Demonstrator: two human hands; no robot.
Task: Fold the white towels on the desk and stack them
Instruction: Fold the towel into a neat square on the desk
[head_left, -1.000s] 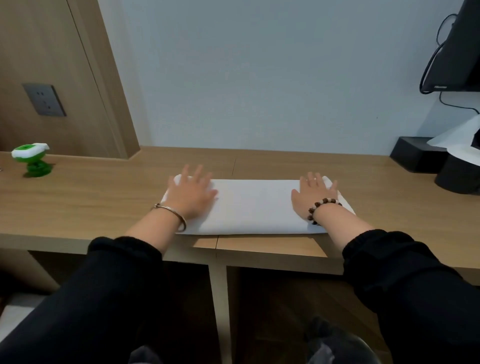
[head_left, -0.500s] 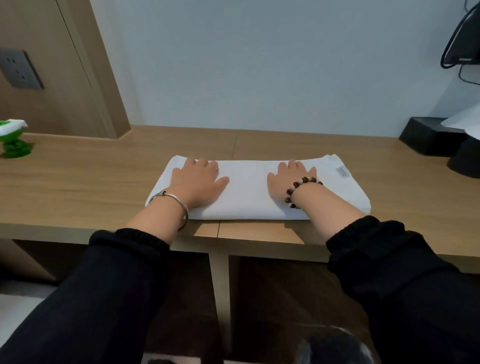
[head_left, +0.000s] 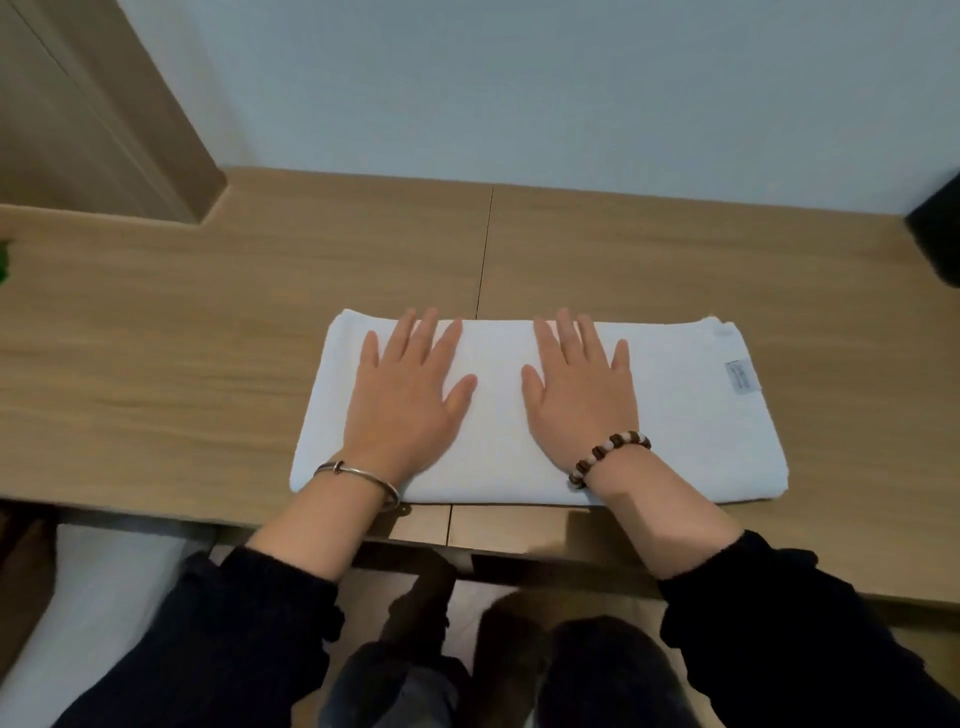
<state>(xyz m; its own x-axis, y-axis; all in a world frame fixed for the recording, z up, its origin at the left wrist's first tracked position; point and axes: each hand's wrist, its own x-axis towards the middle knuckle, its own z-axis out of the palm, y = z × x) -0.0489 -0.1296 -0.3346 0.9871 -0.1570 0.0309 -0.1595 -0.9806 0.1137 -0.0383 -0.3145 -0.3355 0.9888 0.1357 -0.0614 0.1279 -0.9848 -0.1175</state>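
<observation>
White towel (head_left: 675, 441) with illegible label (head_left: 742, 376)

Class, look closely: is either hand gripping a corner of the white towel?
No: the left hand and right hand both lie flat, fingers straight, on the middle of the white towel.

Label (head_left: 742, 376) on towel (head_left: 498, 415): print too small to read.
Green object (head_left: 2, 262): cut by left edge, only a sliver shows, kind unclear.
Black object (head_left: 937, 231): cut by right edge, kind unclear.
Left hand (head_left: 402, 400) and right hand (head_left: 582, 400) lie flat and hide the towel under the palms.
Tabletop (head_left: 208, 338) seam (head_left: 485, 249): middle stretch hidden under towel.
</observation>
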